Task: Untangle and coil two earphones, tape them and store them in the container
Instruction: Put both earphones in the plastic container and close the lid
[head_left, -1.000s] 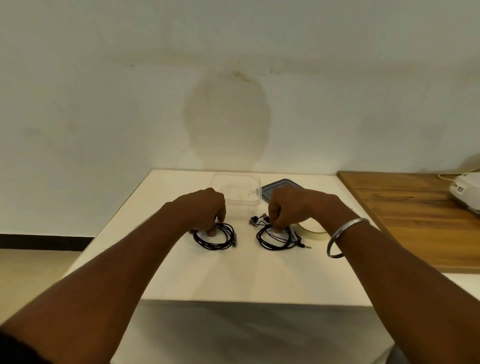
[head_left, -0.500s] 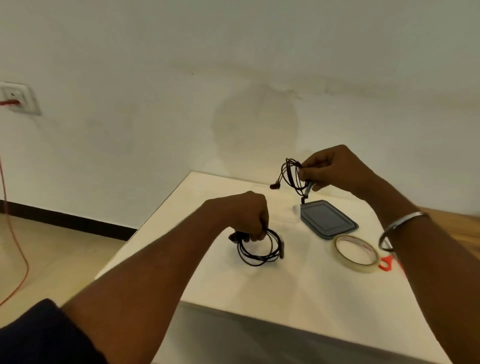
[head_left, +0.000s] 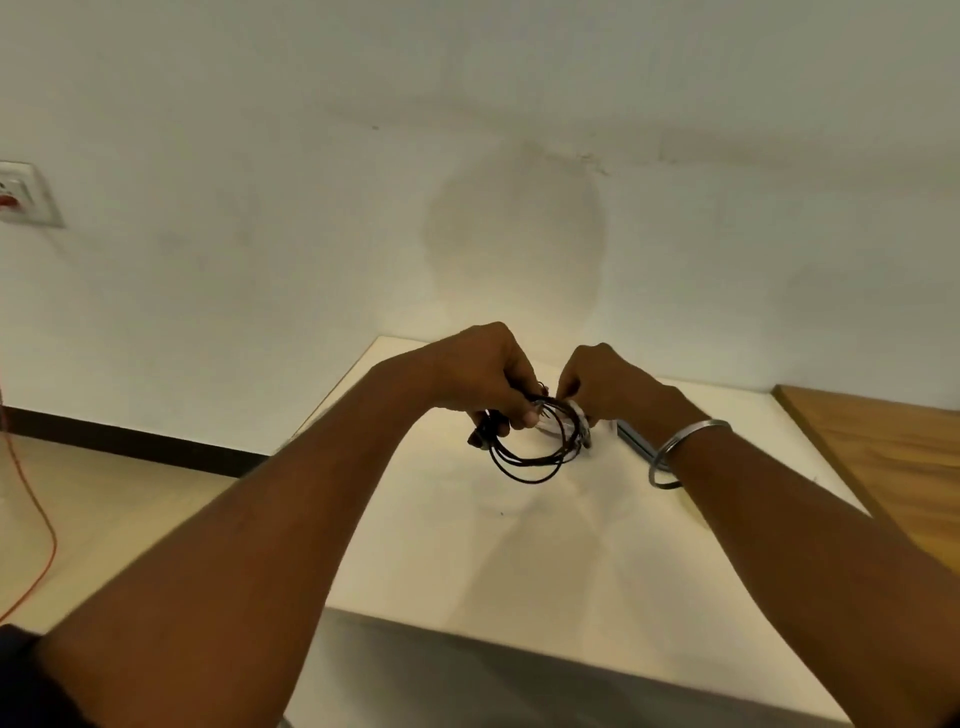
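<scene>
My left hand (head_left: 488, 374) is shut on a coiled black earphone (head_left: 524, 467) and holds it just above the white table (head_left: 519, 561). The loop hangs below my fingers, with a grey piece on its right side. My right hand (head_left: 608, 384) is close against it on the right, fingers pinched near the top of the coil; what it holds is hidden. A second earphone is not in sight. Only a pale sliver of the clear container (head_left: 545, 423) shows between my hands. The dark lid (head_left: 636, 441) peeks out by my right wrist.
A wooden surface (head_left: 883, 441) adjoins the table on the right. The wall stands right behind the table. At far left are a wall socket (head_left: 21, 192) and an orange cable (head_left: 41, 519) running down to the floor. My right forearm hides the tape roll.
My left hand lifted its coil off the table and moved right. My right hand came down from above the lid to meet it. The second earphone it held is no longer visible.
</scene>
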